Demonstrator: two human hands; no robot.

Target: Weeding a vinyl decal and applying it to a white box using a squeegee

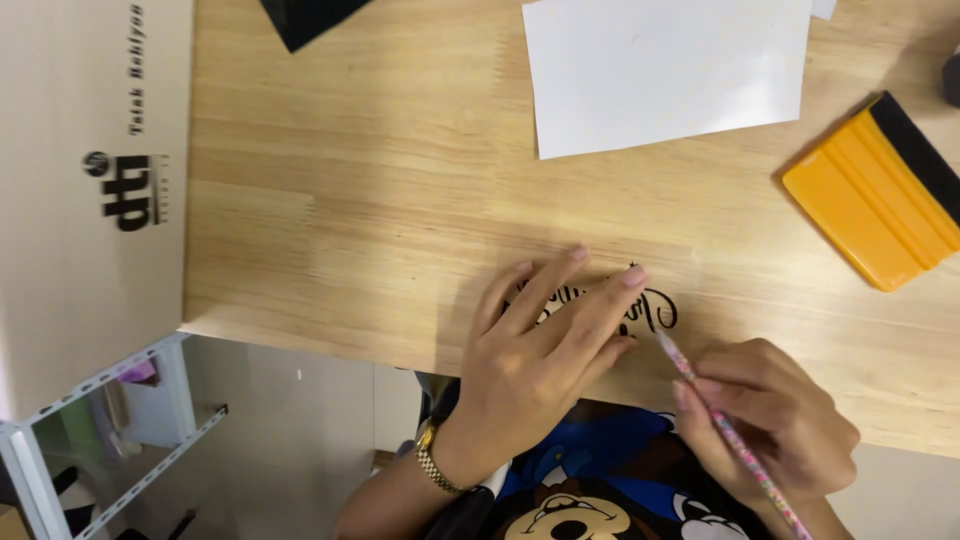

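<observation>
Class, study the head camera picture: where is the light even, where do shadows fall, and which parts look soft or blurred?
Head view: soft even light on the wooden table; the white sheet is bright, nearly washed out; faint shadow under the left hand and beside the yellow squeegee; the right hand and its thin patterned tool look slightly soft; black lettering is partly hidden.

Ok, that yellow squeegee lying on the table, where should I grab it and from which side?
Take the yellow squeegee by its ribbed yellow body, coming from above with fingers across its two long edges. It lies flat on the wooden table, its dark strip edge toward the far right, so avoid that edge; nothing crowds it.
</observation>
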